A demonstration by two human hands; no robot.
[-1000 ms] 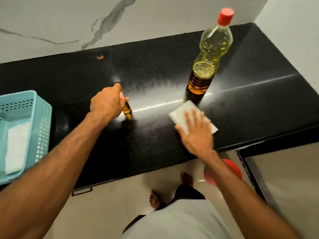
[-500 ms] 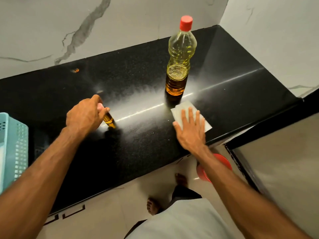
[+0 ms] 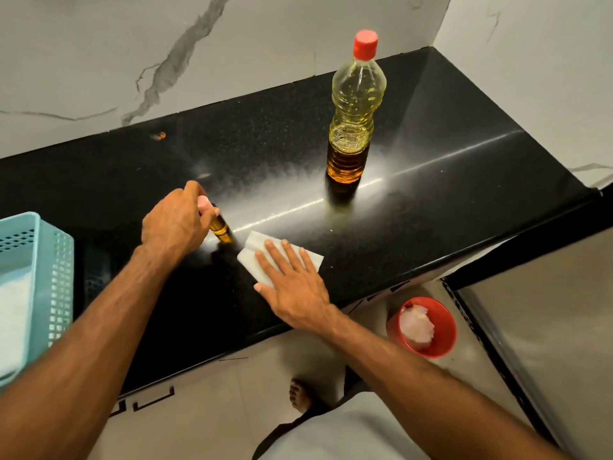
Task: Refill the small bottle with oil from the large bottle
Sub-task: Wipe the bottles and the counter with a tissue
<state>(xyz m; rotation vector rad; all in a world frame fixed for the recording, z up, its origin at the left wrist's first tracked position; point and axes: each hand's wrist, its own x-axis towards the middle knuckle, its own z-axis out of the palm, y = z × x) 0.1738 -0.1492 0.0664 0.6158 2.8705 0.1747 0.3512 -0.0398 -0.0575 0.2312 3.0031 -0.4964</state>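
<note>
The left hand (image 3: 175, 224) is closing its grip around the small bottle (image 3: 221, 230), seemingly tilted on the worktop (image 3: 447, 200), while the open right hand (image 3: 292, 280), nearer the upright large bottle (image 3: 355, 117) beyond, is pressing a cloth (image 3: 255, 254).

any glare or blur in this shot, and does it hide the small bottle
Head view: a bright glare streak runs across the black counter, pooling around the large bottle; edges bow from the wide-angle lens; focus is fairly sharp. The small bottle stays readable below the left hand, which covers its top; the right hand presses a white tissue.
</note>
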